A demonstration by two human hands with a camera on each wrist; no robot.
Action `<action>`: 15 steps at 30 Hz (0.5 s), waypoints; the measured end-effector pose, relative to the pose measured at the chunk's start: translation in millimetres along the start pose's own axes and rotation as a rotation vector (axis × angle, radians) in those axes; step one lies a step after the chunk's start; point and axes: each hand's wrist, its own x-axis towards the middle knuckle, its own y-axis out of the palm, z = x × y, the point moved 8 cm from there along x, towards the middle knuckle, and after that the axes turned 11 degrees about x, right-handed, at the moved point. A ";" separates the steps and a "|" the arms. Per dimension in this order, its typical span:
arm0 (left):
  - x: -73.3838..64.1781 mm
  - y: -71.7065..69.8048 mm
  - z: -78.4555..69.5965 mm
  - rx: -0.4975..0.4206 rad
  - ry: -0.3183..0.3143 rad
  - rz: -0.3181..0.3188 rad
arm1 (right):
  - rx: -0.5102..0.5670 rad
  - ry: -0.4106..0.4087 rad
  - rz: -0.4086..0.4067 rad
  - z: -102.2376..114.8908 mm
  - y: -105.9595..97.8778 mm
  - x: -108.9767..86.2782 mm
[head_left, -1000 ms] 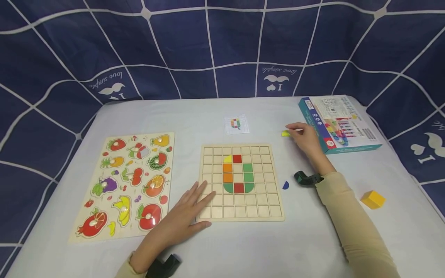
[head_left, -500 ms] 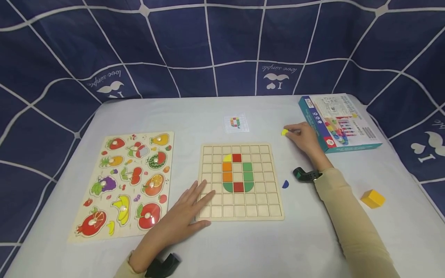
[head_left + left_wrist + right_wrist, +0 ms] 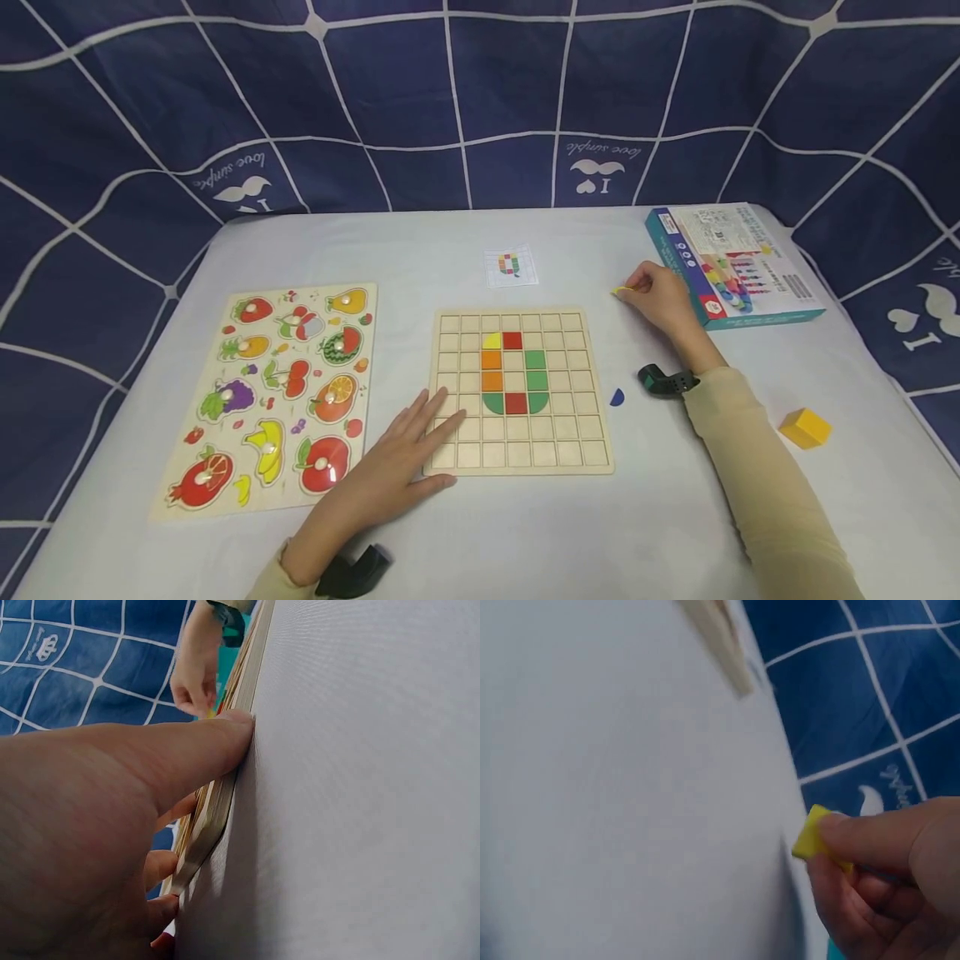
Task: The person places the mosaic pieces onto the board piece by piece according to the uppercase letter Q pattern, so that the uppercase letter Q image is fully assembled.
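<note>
Between thumb and fingers, my right hand [image 3: 663, 304] pinches a small yellow tile [image 3: 808, 838], at the table's right, beside the box. My left hand [image 3: 397, 462] rests at the lower left corner of a wooden grid board [image 3: 566, 433], its fingers extended over the edge. In the left wrist view the thumb [image 3: 217, 742] lies against the board's side. Red, orange, green and yellow tiles form a ring on the board; the yellow quarter-round tile [image 3: 492, 341] sits at its upper left. A dark blue half-round piece [image 3: 617, 397] lies right of the board.
A small pattern card [image 3: 512, 267] lies behind the board. At left is a fruit peg puzzle [image 3: 296, 442]. A teal-edged box [image 3: 750, 275] stands at the back right, and a yellow block [image 3: 806, 428] sits at right. A blue checked cloth [image 3: 510, 83] hangs behind.
My right hand has taken hold of the yellow tile that lay on the table and turned it, so less of it shows in the head view. The left hand stays in place.
</note>
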 end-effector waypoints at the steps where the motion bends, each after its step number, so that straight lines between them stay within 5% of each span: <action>1: 0.1 0.0 0.0 -0.001 -0.001 0.002 | 0.016 -0.009 0.010 4.7 0.3 -1.4; 9: 0.2 0.1 -0.1 -0.010 -0.007 0.009 | 0.157 -0.170 0.205 57.1 27.8 -22.7; 15: 0.1 0.3 0.3 -0.012 -0.011 0.009 | 0.246 -0.102 0.284 72.0 53.7 -37.2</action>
